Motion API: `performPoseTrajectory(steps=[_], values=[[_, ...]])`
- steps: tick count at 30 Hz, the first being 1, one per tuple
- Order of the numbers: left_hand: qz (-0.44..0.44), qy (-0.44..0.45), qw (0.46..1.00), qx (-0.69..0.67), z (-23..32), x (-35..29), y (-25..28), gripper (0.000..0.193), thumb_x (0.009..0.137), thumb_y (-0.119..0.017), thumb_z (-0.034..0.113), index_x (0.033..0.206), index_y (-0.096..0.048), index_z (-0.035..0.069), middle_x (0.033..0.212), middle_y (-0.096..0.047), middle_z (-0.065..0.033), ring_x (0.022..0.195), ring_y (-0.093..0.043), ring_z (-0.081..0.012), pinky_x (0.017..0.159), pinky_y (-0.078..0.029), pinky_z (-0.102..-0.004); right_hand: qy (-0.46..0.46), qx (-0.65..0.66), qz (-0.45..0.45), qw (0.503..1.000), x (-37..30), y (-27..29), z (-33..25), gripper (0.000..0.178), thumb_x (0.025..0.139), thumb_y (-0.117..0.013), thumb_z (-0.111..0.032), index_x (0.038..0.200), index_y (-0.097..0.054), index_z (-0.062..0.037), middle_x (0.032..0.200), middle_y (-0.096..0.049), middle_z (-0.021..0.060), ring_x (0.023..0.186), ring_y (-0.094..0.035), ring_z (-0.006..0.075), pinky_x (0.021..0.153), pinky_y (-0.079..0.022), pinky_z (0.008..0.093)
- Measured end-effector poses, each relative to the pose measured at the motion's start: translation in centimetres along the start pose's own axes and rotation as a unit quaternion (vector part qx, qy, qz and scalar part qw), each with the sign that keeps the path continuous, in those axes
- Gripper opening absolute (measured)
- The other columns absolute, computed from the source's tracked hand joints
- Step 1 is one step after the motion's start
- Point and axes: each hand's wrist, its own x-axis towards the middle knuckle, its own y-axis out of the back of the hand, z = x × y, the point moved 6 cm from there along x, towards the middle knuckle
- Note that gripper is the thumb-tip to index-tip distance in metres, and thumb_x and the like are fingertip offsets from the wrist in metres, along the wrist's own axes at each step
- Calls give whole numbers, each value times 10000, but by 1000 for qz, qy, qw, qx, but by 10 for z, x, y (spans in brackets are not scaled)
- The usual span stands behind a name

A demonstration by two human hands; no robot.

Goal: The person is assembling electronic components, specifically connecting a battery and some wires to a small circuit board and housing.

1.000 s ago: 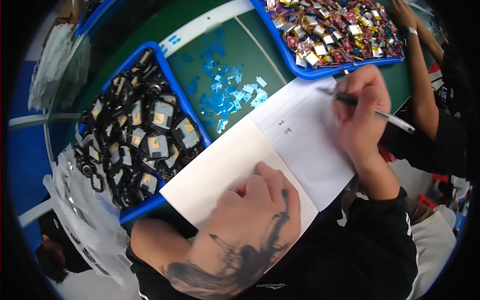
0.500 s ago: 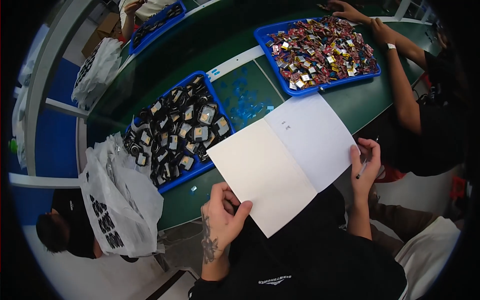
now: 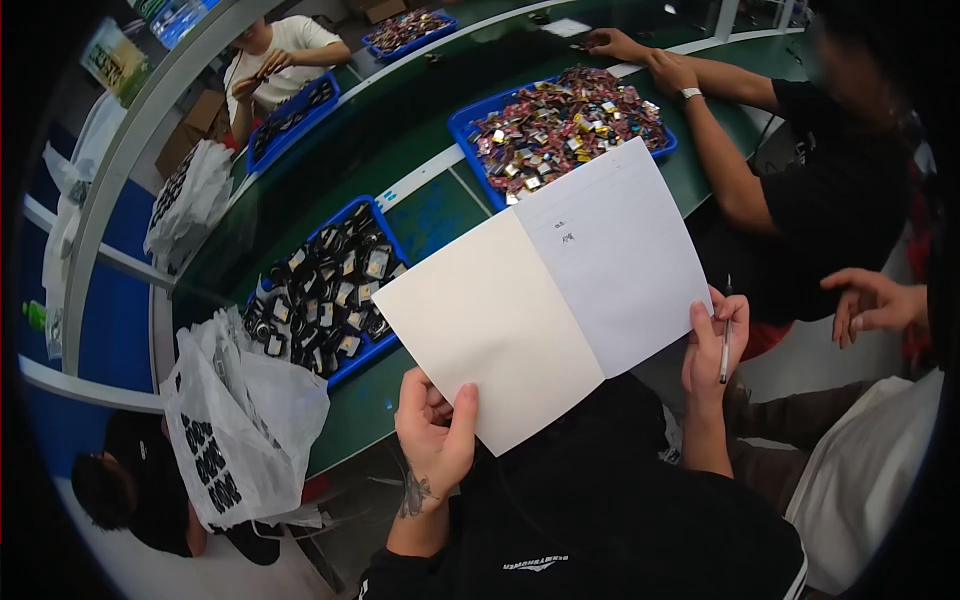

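Notebook (image 3: 545,300) open, held up over near edge of green tabletop (image 3: 400,170). Left hand (image 3: 436,432) pinching near-left corner, thumb on page. Right hand (image 3: 712,345) gripping right edge w/ pen (image 3: 724,345) btwn fingers.

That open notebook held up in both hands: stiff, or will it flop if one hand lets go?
Probably floppy. The open notebook looks thin and soft-covered, and stays flat only with the left hand and right hand pinching opposite lower edges. Released on one side, that half would likely fold at the centre crease. It seems light. The pen shares the right hand, so that grip may be weaker.
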Motion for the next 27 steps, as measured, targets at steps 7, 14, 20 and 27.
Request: performPoseTrajectory(steps=[7,14,20,27], values=[[-47,-82,994,57,31,13,-34,265,919,-579,11,1153,-468,-44,946,-665,-94,819,-614,-71,708,-462,-191,1,41,47,998,13,15,-9,280,889,-603,70,916,-372,-87,1113,-598,183,992,-578,144,904,-460,290],[-77,-81,992,-55,40,80,-64,221,944,-539,20,1147,-479,-44,983,-667,-123,858,-645,-120,720,-508,-229,89,-110,32,989,60,1,-18,267,875,-627,57,881,-385,-54,1088,-600,170,951,-555,116,845,-466,269],[-36,-70,996,-44,-4,171,-71,236,965,-505,57,1170,-468,-53,1014,-670,-160,873,-667,-160,716,-534,-262,182,-352,-28,918,113,-47,16,260,841,-690,-27,898,-438,-1,1197,-605,289,977,-647,264,803,-498,319],[-23,-57,997,-45,-28,174,-84,223,968,-498,62,1154,-468,-57,1022,-662,-164,883,-662,-160,731,-536,-269,152,-278,-15,948,98,-33,38,139,997,-460,-63,1091,-461,39,1158,-615,255,1025,-647,274,897,-516,331]])
